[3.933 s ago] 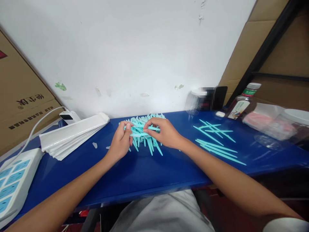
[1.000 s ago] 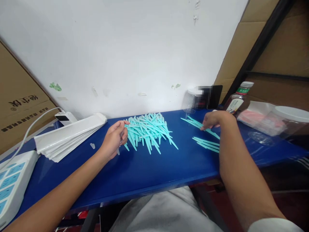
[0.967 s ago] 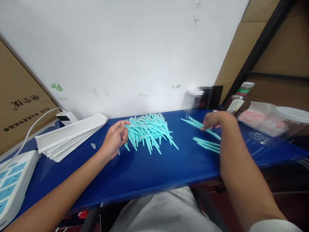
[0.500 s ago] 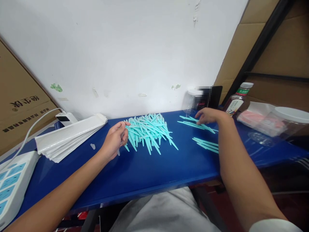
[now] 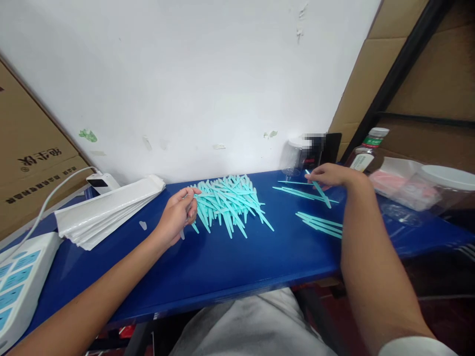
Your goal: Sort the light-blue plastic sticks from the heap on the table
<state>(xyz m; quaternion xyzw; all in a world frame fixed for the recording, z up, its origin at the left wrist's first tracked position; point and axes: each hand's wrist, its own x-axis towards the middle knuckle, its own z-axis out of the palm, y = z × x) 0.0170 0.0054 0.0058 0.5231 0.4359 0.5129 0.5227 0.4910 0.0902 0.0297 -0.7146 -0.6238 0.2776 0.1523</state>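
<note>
A large heap of flat, tapered turquoise plastic sticks (image 5: 230, 202) lies on the blue table (image 5: 237, 267). At the heap's left edge, my left hand (image 5: 180, 212) is closed, thumb and fingers pinched together. A pale translucent tip shows just below its palm; whatever the fingers hold is hidden. To the right, my right hand (image 5: 326, 175) pinches one turquoise stick (image 5: 321, 194), tilted just above others. Beneath it lie a few loose sticks (image 5: 297, 193), and nearer me is a small row of sticks (image 5: 319, 224), partly covered by my right forearm.
White plastic sleeves (image 5: 107, 210), a small translucent piece (image 5: 143, 225) and a power strip (image 5: 25, 282) are on the left. A clear jar (image 5: 293, 155) stands by the wall. At right are a bottle (image 5: 365, 151), a pink-filled packet (image 5: 403, 183) and a white-lidded jar (image 5: 451, 178).
My right hand has closed on a turquoise stick, lifting and turning it, and has shifted slightly right. My left hand has stayed in place.
</note>
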